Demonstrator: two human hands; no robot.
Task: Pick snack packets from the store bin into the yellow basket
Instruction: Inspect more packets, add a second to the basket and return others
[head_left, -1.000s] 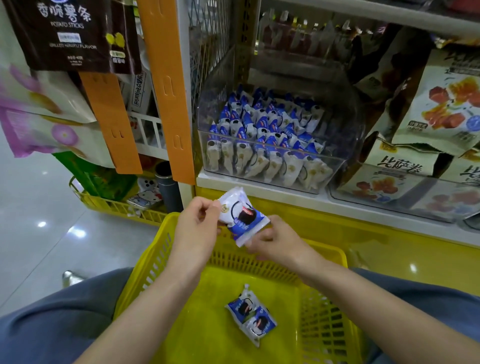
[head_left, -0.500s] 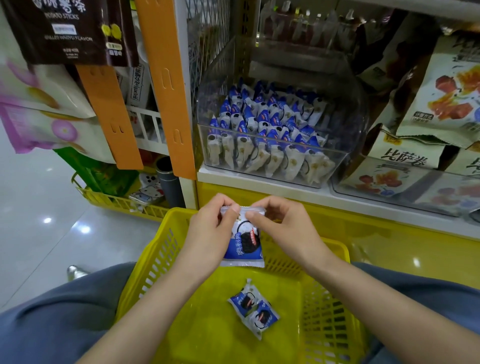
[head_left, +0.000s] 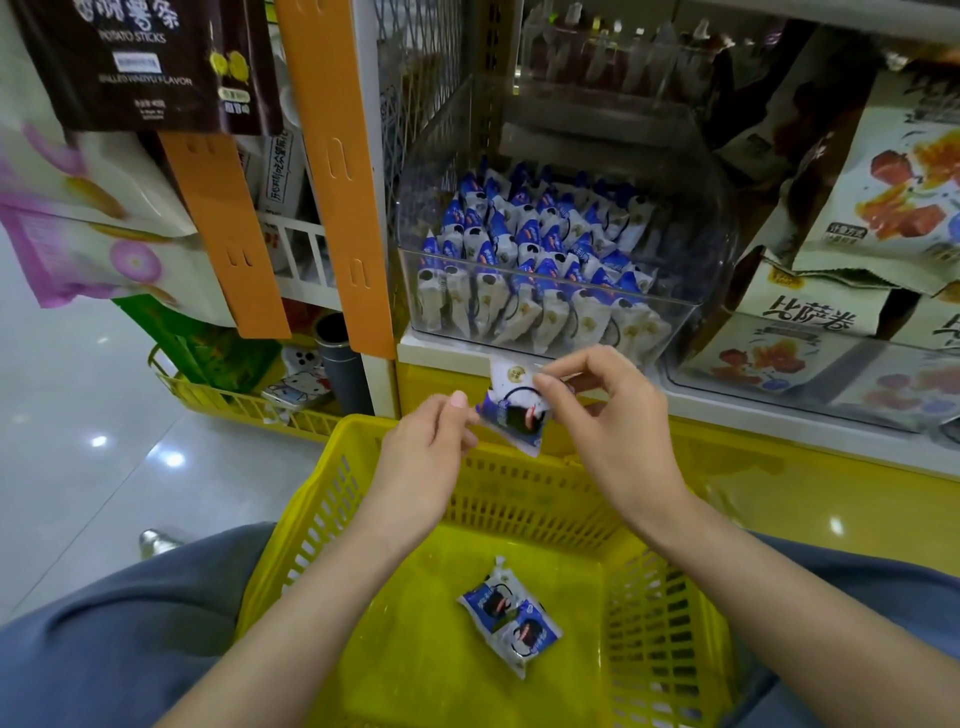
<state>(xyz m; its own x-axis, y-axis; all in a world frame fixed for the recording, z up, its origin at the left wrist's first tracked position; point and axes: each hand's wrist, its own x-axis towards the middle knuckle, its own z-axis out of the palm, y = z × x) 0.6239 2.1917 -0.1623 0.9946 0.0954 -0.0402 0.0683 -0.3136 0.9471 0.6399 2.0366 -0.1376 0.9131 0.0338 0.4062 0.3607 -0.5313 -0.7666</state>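
Right fingers (head_left: 550, 387): thumb and forefinger pinch the top edge of one snack packet (head_left: 511, 410); the other fingers curl loosely.
Left fingers (head_left: 460, 401): the thumb and fingertips pinch the same packet's lower left corner.
Hands: the right hand (head_left: 613, 415) and left hand (head_left: 421, 452) hold the packet between them in the air, tilted.
Change: half a second ago both hands pinched the top edge and the packet hung upright. Now the left pinch has slid to the lower corner and the packet has turned.
Meaning: the packet is out of the bin but not yet dropped. It looks like it is being checked, and letting go would finish this pick.
Below the fingers: the yellow basket (head_left: 363, 431) sits on the person's lap, with two packets (head_left: 511, 621) lying overlapped on its floor, unmoved.
Beyond the fingers: the clear store bin (head_left: 701, 234) on the shelf, filled with rows of blue and white packets (head_left: 524, 265).
Packet writing: too small to read; a dark round biscuit picture shows.
Far left, above the fingers: a dark hanging bag (head_left: 140, 57) reads "POTATO STICKS" and "WAGYU FLAVOR".
Right of the fingers: pale bags (head_left: 810, 317) with large Chinese characters.
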